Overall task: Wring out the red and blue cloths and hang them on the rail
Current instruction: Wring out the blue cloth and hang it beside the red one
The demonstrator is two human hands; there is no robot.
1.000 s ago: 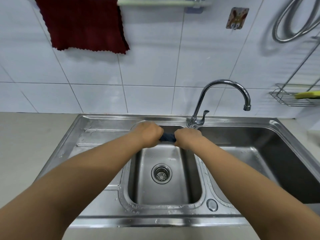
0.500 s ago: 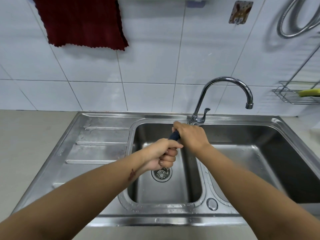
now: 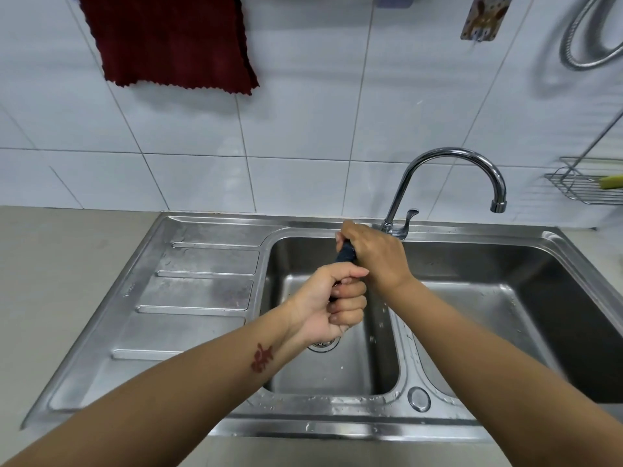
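While both fists clench it, left hand (image 3: 332,303) below right hand (image 3: 374,256), blue cloth (image 3: 346,254) stands near-upright.

I see a beige countertop (image 3: 60,264) carrying a stainless double-bowl sink (image 3: 202,298) with ribbed drainboard at left; water droplets on the sink's front rim.

Both hands over the left basin of the sink

The left hand (image 3: 332,305) sits at 7 o'clock of the right hand (image 3: 374,256), touching it, the twisted cloth (image 3: 345,254) running between them above the sink (image 3: 209,298); the tap (image 3: 448,183) stands at 2 o'clock, the hung cloth (image 3: 172,42) at 11 o'clock on the wall.
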